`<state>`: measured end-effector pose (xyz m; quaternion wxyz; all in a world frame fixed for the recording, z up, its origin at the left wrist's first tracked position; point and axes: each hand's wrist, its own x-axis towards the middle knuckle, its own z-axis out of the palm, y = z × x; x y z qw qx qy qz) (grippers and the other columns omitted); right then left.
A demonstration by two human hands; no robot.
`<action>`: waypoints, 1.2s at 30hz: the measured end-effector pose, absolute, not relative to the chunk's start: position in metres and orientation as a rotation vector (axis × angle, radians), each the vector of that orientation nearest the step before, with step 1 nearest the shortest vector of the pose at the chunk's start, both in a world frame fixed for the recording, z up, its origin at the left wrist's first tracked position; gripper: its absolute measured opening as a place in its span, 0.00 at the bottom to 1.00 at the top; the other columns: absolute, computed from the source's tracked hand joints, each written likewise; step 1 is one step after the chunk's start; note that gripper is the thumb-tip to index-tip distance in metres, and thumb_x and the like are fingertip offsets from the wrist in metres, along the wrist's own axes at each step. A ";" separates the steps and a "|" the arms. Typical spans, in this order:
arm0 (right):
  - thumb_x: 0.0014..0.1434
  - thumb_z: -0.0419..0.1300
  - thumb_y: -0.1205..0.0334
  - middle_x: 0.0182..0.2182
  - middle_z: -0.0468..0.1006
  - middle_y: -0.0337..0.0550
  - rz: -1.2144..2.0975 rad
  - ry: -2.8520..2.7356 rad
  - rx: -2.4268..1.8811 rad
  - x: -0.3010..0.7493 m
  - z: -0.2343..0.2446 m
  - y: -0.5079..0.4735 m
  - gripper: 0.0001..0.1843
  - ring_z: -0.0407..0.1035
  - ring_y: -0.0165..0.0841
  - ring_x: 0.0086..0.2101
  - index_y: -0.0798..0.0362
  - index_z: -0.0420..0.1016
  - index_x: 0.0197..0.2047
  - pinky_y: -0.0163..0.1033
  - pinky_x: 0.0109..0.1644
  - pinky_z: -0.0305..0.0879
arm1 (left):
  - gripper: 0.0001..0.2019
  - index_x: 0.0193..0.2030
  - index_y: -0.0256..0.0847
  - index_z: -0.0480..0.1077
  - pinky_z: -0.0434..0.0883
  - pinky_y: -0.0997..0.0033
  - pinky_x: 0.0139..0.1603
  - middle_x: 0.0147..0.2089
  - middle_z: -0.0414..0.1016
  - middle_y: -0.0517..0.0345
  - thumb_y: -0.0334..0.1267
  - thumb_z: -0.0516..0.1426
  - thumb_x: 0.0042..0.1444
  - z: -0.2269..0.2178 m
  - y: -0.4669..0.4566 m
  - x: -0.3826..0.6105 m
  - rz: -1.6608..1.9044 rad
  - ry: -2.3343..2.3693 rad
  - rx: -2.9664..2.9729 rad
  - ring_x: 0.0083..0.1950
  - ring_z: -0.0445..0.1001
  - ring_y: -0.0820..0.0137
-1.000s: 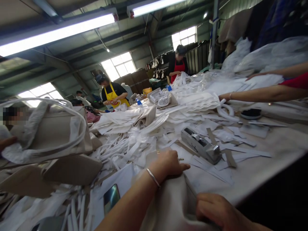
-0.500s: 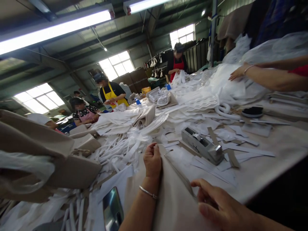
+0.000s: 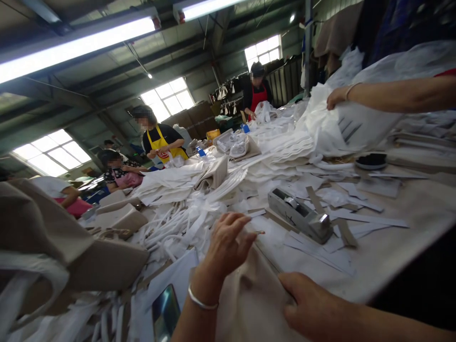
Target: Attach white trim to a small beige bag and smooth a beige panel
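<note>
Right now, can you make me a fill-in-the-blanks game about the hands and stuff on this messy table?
The left hand wears a thin silver ____ on its wrist.
The right hand rests on ____ fabric.
The grey tape dispenser lies to the ____ of the left hand.
A co-worker's hand grips a ____ sheet.
Missing words: bracelet; beige; right; white.
</note>
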<state>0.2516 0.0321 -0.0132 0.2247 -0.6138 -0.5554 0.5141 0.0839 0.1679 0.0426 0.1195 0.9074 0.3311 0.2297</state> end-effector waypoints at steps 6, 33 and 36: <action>0.47 0.56 0.71 0.33 0.82 0.49 1.001 -1.995 -1.816 0.246 -0.005 0.030 0.12 0.77 0.47 0.36 0.52 0.75 0.36 0.41 0.36 0.62 | 0.11 0.40 0.49 0.80 0.60 0.53 0.64 0.40 0.80 0.54 0.50 0.60 0.60 0.058 0.157 0.081 0.224 0.746 2.713 0.56 0.71 0.57; 0.53 0.57 0.46 0.24 0.74 0.39 1.332 -1.577 -1.485 0.232 -0.048 0.098 0.18 0.69 0.37 0.30 0.53 0.71 0.26 0.37 0.32 0.61 | 0.11 0.46 0.37 0.75 0.70 0.57 0.54 0.45 0.75 0.46 0.38 0.60 0.57 0.013 0.127 -0.011 0.676 1.766 2.308 0.49 0.73 0.58; 0.53 0.58 0.42 0.26 0.76 0.40 1.426 -1.548 -1.463 0.234 -0.054 0.098 0.20 0.71 0.38 0.30 0.53 0.73 0.28 0.38 0.32 0.64 | 0.10 0.42 0.38 0.75 0.71 0.60 0.49 0.41 0.76 0.49 0.40 0.59 0.56 0.004 0.103 -0.049 0.538 1.997 2.058 0.44 0.74 0.60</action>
